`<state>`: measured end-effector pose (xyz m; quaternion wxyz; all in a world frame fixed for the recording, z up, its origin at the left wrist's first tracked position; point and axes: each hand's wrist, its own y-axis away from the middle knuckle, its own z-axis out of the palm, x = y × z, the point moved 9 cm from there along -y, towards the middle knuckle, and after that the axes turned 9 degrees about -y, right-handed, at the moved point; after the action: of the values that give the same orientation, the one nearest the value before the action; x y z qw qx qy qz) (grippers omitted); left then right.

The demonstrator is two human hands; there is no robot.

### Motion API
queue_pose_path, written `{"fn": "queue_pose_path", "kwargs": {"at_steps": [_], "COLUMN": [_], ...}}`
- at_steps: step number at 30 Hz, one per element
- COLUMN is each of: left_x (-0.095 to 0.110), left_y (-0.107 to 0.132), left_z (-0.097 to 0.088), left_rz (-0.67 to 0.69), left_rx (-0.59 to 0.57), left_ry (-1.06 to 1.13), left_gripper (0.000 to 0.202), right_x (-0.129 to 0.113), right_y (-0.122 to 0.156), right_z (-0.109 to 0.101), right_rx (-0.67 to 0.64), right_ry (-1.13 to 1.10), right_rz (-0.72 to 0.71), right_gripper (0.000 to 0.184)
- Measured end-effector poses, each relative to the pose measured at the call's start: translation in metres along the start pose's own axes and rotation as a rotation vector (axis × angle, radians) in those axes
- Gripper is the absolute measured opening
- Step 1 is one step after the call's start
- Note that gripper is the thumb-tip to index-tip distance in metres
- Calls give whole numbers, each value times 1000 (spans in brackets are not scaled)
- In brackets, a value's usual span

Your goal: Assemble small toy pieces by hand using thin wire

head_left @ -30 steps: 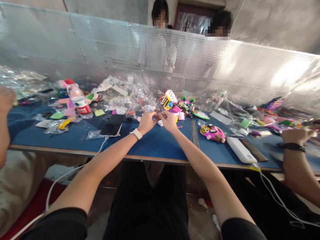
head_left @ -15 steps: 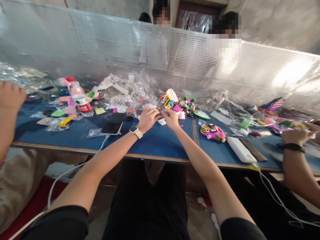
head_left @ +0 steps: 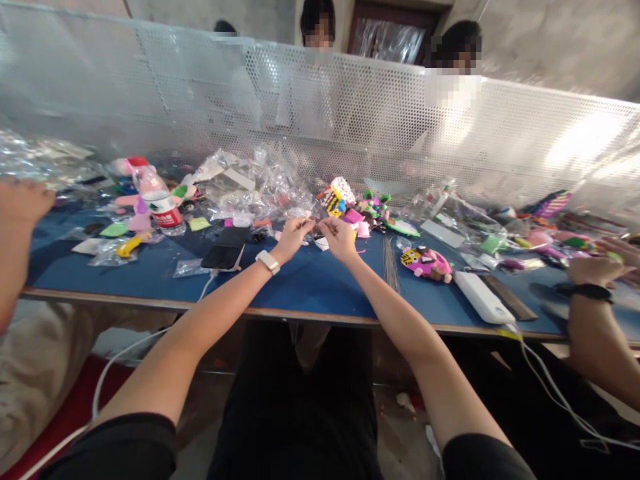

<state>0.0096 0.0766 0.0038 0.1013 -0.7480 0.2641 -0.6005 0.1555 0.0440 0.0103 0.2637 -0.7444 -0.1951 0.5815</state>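
My left hand point(head_left: 295, 239), with a watch point(head_left: 268, 262) on its wrist, is held above the blue table with fingertips pinched together. Facing it, my right hand point(head_left: 339, 239) is also closed in a pinch. A small brownish bit seems to lie between the two sets of fingertips, too small to name. Just below them sits a small white piece point(head_left: 322, 245), partly covered by my right hand. Behind my right hand are pink clay-like pieces point(head_left: 362, 230) and a colourful modelled figure point(head_left: 340, 195).
A black phone point(head_left: 226, 249), a water bottle point(head_left: 164, 208) and plastic wrappers point(head_left: 255, 187) lie left. To the right are thin wires point(head_left: 390, 265), a pink modelled piece point(head_left: 427, 263) and a white power bank point(head_left: 483, 298). Co-workers' arms point(head_left: 597, 300) flank me; a perforated screen point(head_left: 210, 100) stands behind.
My left hand has turned, its fingertips now more visible, and drawn slightly away from my right hand. My right hand has barely moved.
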Motion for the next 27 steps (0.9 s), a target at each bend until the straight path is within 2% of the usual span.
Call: {"fn": "queue_pose_path", "kwargs": {"at_steps": [4,7,10,13,17,20,23,27], "left_x": [-26,-28,-22,-8,15,23,28,29], "left_y": [3,6,3,0,2,5,9,11], "left_z": [15,20,13,5,-3,-5,-5,-1], "left_rz": [-313,-381,-266,-85,162,267,346,399], "left_rx": [-95,-149,-113,-67,0,46,89,49], "left_ry": [418,483,340,112,-164,-313,-434,-530], "left_gripper": [33,36,40,48,54,46,33,19], "right_x": [-1,0,1,3,8,8,9,11], "right_y": [2,3,3,1,0,0,0,0], "right_z": [3,4,2,1,4,4,3,4], "right_rx": [-23,-32,-16,-4,4,24,19,-43], "right_ry": [-12,-38,-21,-18,-142,-167,-92,3], "right_rz": [-36,-32,-9,15,52,38,30,29], "right_gripper": [35,33,32,32,34,32,28,22]}}
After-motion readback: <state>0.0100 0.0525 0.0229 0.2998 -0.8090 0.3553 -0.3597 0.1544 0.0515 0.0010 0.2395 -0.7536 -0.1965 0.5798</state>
